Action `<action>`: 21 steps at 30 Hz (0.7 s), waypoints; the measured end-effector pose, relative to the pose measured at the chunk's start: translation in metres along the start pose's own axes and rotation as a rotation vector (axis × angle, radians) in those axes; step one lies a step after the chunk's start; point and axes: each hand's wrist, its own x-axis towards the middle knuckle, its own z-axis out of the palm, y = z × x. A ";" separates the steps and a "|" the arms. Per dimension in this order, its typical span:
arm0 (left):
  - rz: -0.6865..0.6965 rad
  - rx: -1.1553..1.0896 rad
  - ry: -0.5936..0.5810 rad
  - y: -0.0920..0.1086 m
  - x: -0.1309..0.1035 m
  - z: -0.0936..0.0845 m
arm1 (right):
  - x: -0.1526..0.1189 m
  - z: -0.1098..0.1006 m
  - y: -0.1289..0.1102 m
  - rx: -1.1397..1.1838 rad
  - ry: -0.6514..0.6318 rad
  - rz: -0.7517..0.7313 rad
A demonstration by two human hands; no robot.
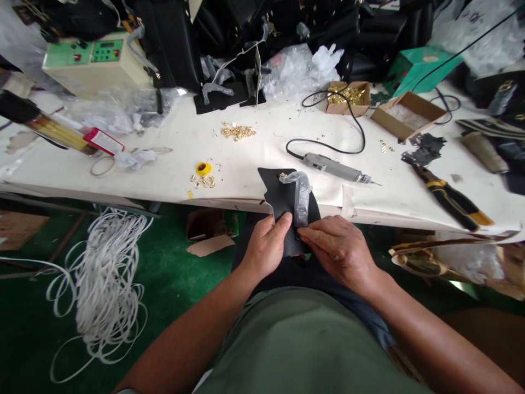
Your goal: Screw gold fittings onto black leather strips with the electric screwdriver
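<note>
Black, flat and leathery-looking, the panel [283, 198] sits between the two hands at the near edge of the white worktop [246, 189], its upper part over the surface, its lower part out past the edge. Left hand [267, 243] has it by the side, thumb laid across the top face, fingers tucked beneath. Over on the other side, the right hand [342, 246] has thumb and fingertips pinched together at the panel's lower part, right by the end of a plastic-wrapped strap [302, 200] that runs up the panel and bends left towards a small gold fitting [283, 175].

Just beyond, a grey rotary tool [334, 167] lies on its side, thin tip pointing right, black cord looping up behind it. Further right, pliers [449, 200] with black-and-yellow handles rest at a slant, jaws by a heap of dark scraps [429, 149]. Gold bits everywhere here: a loose pile [238, 132] mid-worktop, a cardboard box [348, 105] holding plenty more, and gold rings [205, 182] beside a small yellow roll [203, 168] on the left. Behind it all, black bags [168, 44] crowd the back, crumpled clear plastic [291, 71] among them. Down on the green floor [172, 306], a tangled heap of white cord [109, 279].
</note>
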 end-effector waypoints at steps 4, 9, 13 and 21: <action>-0.063 -0.090 0.008 -0.003 0.003 0.001 | -0.003 -0.002 0.006 0.003 -0.014 -0.046; -0.142 -0.176 -0.016 -0.007 0.004 0.004 | -0.004 0.001 0.009 -0.034 0.010 -0.128; -0.176 -0.185 -0.070 -0.005 0.004 0.003 | -0.006 0.003 0.013 -0.023 0.009 -0.179; -0.187 -0.308 -0.064 0.006 0.001 0.007 | -0.014 0.004 0.007 0.018 0.098 -0.072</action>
